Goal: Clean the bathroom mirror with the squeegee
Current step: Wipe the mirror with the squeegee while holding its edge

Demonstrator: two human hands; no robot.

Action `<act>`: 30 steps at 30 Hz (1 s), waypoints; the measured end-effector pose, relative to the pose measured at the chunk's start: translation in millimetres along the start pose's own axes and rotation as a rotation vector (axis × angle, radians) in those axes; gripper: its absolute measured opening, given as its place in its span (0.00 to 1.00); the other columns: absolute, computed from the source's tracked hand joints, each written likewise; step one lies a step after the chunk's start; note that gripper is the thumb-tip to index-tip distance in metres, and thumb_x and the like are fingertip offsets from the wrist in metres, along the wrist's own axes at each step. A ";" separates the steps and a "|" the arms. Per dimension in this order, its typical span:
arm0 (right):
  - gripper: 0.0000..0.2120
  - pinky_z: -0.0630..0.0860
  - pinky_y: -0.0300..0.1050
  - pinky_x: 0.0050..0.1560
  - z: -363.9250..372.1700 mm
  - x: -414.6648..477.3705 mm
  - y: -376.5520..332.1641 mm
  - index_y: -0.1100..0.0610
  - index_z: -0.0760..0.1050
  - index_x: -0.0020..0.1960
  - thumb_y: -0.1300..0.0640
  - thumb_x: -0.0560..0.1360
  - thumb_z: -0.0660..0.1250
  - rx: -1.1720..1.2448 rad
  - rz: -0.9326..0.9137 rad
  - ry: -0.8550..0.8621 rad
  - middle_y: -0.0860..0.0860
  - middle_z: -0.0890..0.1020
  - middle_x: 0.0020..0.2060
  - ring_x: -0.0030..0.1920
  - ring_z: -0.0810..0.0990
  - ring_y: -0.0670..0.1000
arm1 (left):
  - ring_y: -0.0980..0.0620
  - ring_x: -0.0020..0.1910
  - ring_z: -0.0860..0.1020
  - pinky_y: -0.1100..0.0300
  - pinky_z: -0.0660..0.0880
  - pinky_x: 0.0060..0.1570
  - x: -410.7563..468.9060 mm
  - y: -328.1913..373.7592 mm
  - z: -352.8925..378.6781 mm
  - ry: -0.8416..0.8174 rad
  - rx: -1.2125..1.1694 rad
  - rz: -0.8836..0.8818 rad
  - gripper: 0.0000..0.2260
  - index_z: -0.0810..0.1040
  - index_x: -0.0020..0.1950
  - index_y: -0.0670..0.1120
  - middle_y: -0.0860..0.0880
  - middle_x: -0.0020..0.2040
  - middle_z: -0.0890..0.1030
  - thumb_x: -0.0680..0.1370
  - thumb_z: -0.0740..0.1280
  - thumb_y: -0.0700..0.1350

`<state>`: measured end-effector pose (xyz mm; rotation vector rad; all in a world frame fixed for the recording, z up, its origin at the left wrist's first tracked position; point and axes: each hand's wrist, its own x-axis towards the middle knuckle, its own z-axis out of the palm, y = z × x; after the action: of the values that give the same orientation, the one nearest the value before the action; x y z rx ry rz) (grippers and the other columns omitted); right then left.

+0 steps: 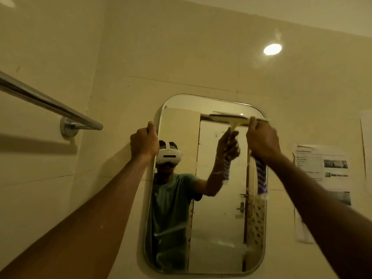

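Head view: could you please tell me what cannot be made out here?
- Squeegee: handle hidden inside the right hand; blade blurred.
- Paper notice on the wall: print too small and blurred.
- Mirror: left edge partly covered by the left hand.

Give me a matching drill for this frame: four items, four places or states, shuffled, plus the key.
Items:
1. left hand
2. right hand
3. towel bar
4. printed sheet

Places or states:
A. taped to the wall right of the mirror
B. gripping the mirror's left edge
C. mounted on the wall left of the mirror
D. holding the squeegee near the mirror's top

Pairs: 1-B, 2-D, 3-C, 4-A
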<state>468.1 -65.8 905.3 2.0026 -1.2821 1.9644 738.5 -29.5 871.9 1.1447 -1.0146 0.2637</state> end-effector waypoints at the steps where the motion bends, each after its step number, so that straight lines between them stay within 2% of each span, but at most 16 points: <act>1: 0.24 0.70 0.41 0.27 -1.0 12.3 -3.1 0.57 0.73 0.38 0.46 0.84 0.48 -0.020 -0.013 0.003 0.53 0.77 0.31 0.26 0.75 0.50 | 0.51 0.30 0.71 0.57 0.69 0.37 0.3 0.3 0.0 0.002 0.000 -0.006 0.25 0.75 0.35 0.39 0.47 0.30 0.73 0.83 0.50 0.51; 5: 0.21 0.69 0.39 0.23 10.1 -19.4 20.9 0.56 0.72 0.42 0.46 0.84 0.48 -0.012 0.005 -0.058 0.51 0.76 0.29 0.25 0.74 0.46 | 0.47 0.35 0.74 0.54 0.69 0.41 0.8 2.2 0.0 0.007 0.012 -0.031 0.25 0.79 0.42 0.35 0.42 0.36 0.77 0.83 0.51 0.50; 8: 0.20 0.77 0.43 0.27 26.3 -89.7 57.5 0.55 0.73 0.45 0.45 0.83 0.49 0.016 0.045 -0.133 0.51 0.80 0.32 0.28 0.79 0.48 | 0.48 0.36 0.73 0.55 0.69 0.41 -3.5 5.5 -1.3 -0.002 0.023 -0.048 0.23 0.77 0.42 0.37 0.44 0.35 0.75 0.83 0.51 0.50; 12: 0.22 0.70 0.37 0.23 17.4 -102.5 53.5 0.57 0.74 0.42 0.47 0.83 0.49 -0.064 0.051 -0.207 0.51 0.76 0.29 0.24 0.74 0.46 | 0.45 0.41 0.75 0.53 0.71 0.44 -7.9 4.5 -4.2 -0.019 0.023 -0.062 0.23 0.78 0.44 0.37 0.41 0.40 0.77 0.83 0.51 0.50; 15: 0.23 0.71 0.38 0.21 -0.6 -60.1 37.0 0.58 0.73 0.39 0.47 0.83 0.51 0.007 0.067 -0.128 0.52 0.75 0.28 0.23 0.72 0.47 | 0.45 0.38 0.74 0.53 0.70 0.42 -9.1 -0.7 -4.9 -0.023 0.028 -0.020 0.23 0.78 0.44 0.35 0.40 0.40 0.77 0.83 0.51 0.49; 18: 0.23 0.73 0.40 0.21 2.6 -51.2 40.3 0.59 0.73 0.40 0.47 0.83 0.50 0.055 0.091 -0.083 0.52 0.75 0.28 0.23 0.74 0.48 | 0.46 0.35 0.74 0.57 0.67 0.38 -11.6 -9.7 -3.0 -0.010 0.020 0.010 0.22 0.77 0.39 0.37 0.41 0.37 0.77 0.83 0.52 0.48; 21: 0.21 0.68 0.35 0.20 32.6 -102.9 61.5 0.57 0.73 0.42 0.48 0.83 0.49 0.093 0.146 -0.060 0.50 0.75 0.27 0.21 0.71 0.44 | 0.48 0.33 0.73 0.59 0.68 0.34 -16.2 -21.6 -0.6 0.010 0.016 0.045 0.21 0.72 0.32 0.42 0.45 0.32 0.75 0.82 0.54 0.48; 23: 0.20 0.69 0.37 0.22 55.4 -151.1 71.4 0.55 0.73 0.41 0.47 0.83 0.49 0.086 0.174 -0.051 0.50 0.76 0.28 0.23 0.72 0.45 | 0.51 0.31 0.72 0.61 0.67 0.30 -19.2 -25.9 0.5 0.021 0.012 0.049 0.20 0.72 0.33 0.42 0.46 0.33 0.75 0.82 0.54 0.47; 26: 0.19 0.64 0.34 0.25 72.1 -207.8 67.6 0.50 0.69 0.38 0.47 0.83 0.49 -0.038 0.247 -0.116 0.48 0.75 0.28 0.26 0.72 0.44 | 0.48 0.34 0.74 0.59 0.69 0.33 -22.7 -29.2 -0.4 0.018 -0.016 0.052 0.18 0.73 0.37 0.40 0.44 0.35 0.76 0.82 0.54 0.47; 28: 0.19 0.67 0.35 0.24 68.0 -214.6 56.5 0.50 0.68 0.37 0.48 0.83 0.49 -0.049 0.218 -0.153 0.48 0.75 0.28 0.26 0.73 0.45 | 0.50 0.32 0.73 0.60 0.66 0.30 -27.0 -33.4 -2.3 0.004 -0.008 0.065 0.18 0.73 0.36 0.40 0.44 0.35 0.76 0.82 0.55 0.46; 30: 0.20 0.72 0.42 0.24 60.8 -188.8 42.3 0.52 0.70 0.37 0.49 0.84 0.49 0.015 0.170 -0.131 0.49 0.74 0.28 0.25 0.72 0.47 | 0.51 0.30 0.72 0.61 0.64 0.29 -32.5 -39.1 -4.4 -0.013 0.011 0.089 0.18 0.73 0.36 0.40 0.44 0.34 0.75 0.82 0.55 0.46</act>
<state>522.0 -33.0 712.6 2.1266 -1.5174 1.9443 748.0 -33.0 821.8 1.1138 -1.0781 0.3341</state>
